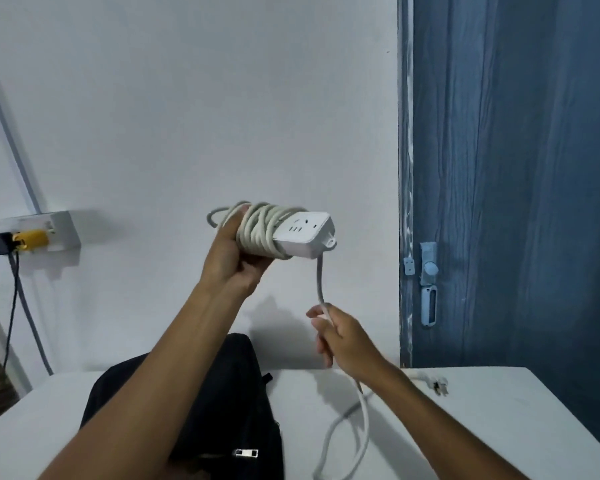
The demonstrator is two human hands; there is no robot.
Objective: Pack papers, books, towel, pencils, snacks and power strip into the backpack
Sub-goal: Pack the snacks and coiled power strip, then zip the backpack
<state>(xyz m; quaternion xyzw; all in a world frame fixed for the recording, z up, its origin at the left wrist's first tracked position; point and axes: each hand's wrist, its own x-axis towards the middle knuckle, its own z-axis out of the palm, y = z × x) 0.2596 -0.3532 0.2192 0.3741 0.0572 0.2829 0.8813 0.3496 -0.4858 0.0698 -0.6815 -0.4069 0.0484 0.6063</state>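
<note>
Power strip (300, 233), white, held up in the air above the bench (482, 427), in front of the pale wall. Left hand (229, 258) grips its wrapped end, fingers curled round the strip and the cord coils (260, 230) wound about it. Socket end sticks out to the right, bare. Loose cord (321, 282) drops from that end to the right hand (340, 337), fingers pinching the cord, thumb on top. Below the right hand the cord runs down and loops over the white bench top; plug (439, 386) lies on the bench near the far right edge. Black backpack (236, 393) on the bench under the left forearm, zipper pull (246, 453) showing. Blue door (516, 168) right, latch (428, 271) on its edge. Wall socket (49, 233) left with a yellow plug (32, 239) in it.
</note>
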